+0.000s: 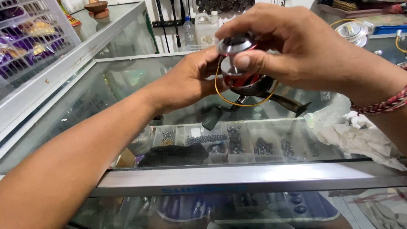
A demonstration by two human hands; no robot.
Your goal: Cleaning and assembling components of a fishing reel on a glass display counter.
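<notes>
A spinning fishing reel [245, 83] with a red and silver spool and a gold bail wire is held above a glass display counter [127, 97]. My left hand [190, 80] grips the reel body from the left side. My right hand [292, 46] comes over from the right, thumb and fingers pinched on the silver spool cap [234, 43] at the top. The reel's dark foot [292, 104] juts out to the right below my right hand. A red braided bracelet [383, 104] circles my right wrist.
Under the glass lies a clear compartment box [237, 144] with several lots of small lead sinkers, and a dark pouch [174, 154]. Crumpled white cloth [360, 135] lies at the right. A white wire basket [29, 34] stands at top left, bottles [199, 27] behind.
</notes>
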